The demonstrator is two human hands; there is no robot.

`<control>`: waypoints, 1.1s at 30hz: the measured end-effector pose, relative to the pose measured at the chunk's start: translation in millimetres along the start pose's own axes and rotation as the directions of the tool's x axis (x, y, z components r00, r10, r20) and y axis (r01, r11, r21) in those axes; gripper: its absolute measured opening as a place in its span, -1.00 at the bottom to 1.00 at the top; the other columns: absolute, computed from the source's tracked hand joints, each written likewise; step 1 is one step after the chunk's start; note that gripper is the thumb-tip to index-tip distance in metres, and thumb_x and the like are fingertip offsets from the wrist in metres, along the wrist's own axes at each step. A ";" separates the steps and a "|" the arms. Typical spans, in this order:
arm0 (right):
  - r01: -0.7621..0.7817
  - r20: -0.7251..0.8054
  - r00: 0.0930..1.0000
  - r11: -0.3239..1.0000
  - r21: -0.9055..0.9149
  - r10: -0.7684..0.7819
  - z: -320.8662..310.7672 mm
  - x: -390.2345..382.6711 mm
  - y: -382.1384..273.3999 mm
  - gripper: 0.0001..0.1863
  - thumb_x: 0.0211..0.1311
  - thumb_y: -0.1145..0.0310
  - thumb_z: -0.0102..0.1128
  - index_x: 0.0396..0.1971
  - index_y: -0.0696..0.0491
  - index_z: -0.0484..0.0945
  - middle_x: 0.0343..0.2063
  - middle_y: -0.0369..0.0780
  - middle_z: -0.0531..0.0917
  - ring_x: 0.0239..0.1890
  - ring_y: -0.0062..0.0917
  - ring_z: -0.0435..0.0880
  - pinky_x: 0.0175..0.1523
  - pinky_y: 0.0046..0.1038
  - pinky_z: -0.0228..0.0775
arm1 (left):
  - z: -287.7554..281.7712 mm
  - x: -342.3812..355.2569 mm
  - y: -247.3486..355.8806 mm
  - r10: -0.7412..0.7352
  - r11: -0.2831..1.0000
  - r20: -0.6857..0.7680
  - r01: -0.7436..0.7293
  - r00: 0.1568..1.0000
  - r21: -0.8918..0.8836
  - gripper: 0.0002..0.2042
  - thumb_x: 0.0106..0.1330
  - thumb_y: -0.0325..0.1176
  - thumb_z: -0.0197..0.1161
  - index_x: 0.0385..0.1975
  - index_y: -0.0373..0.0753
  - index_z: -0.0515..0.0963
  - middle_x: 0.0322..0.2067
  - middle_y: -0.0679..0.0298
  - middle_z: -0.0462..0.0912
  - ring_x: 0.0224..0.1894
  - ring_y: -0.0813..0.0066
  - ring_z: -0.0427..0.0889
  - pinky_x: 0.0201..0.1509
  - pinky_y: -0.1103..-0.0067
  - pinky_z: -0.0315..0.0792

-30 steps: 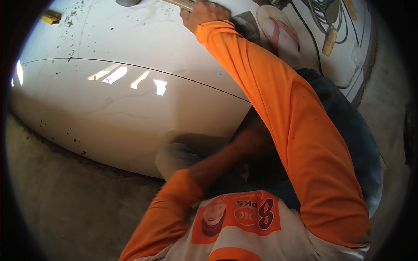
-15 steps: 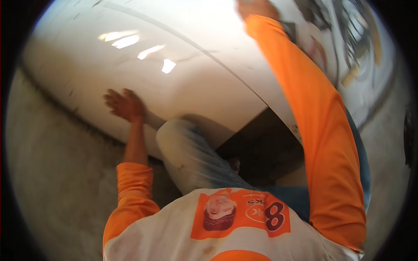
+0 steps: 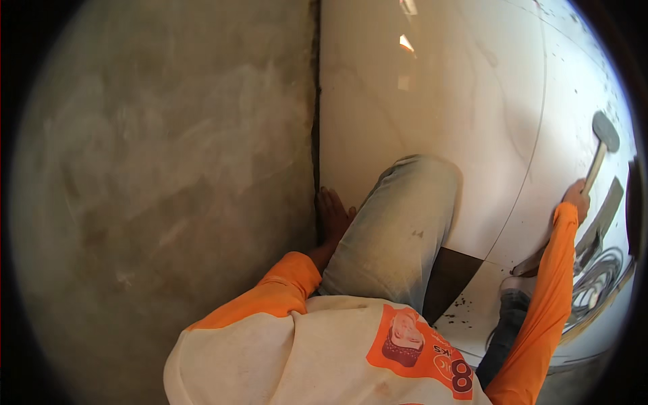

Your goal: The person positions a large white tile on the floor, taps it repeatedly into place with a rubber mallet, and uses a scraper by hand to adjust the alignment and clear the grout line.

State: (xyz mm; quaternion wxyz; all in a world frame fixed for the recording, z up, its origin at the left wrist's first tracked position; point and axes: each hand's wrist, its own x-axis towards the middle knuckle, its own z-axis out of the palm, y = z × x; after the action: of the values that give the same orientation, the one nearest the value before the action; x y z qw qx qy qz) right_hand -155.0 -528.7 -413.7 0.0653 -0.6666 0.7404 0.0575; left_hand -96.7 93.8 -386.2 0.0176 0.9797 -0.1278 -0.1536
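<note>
My left hand (image 3: 334, 210) rests with fingers apart on the white marbled tile (image 3: 364, 101), at its long edge beside my jeans-clad knee (image 3: 398, 229). At the right, my right hand (image 3: 575, 197) grips the wooden handle of a mallet (image 3: 605, 131), whose broad dark-grey head lies over the tiles. A grey metal trowel (image 3: 604, 216) is just right of that hand, partly behind my orange sleeve.
A rough grey concrete surface (image 3: 169, 148) fills the left, bordering the tile along a dark seam. A dark untiled patch (image 3: 452, 270) shows between tiles near my knee. Coiled cables (image 3: 597, 290) lie at the lower right, by my other leg.
The view has turned, so the tiles now run along the right and concrete fills the left. My left hand has moved to the tile's edge beside my knee. The mallet's head has come into view.
</note>
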 end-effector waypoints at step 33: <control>-0.020 -0.033 0.999 0.992 0.125 0.024 -33.2 -26.5 -15.7 -0.48 0.18 -0.10 -0.06 -0.32 0.10 0.58 -0.33 0.04 0.65 -0.18 -0.02 0.61 -0.02 -0.15 0.43 | -32.2 125.3 17.0 0.377 0.920 -0.107 -0.359 0.920 0.160 -0.42 0.38 -0.12 -0.11 0.30 -0.35 0.07 0.30 -0.16 0.04 0.34 -0.19 0.01 0.35 0.07 -0.04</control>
State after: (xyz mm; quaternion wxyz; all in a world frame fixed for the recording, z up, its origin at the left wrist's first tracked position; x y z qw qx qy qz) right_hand -137.3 -510.1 -376.4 0.0932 -0.6540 0.7508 0.0002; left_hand 24.2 45.1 -391.4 -0.0128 0.9451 -0.3188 -0.0712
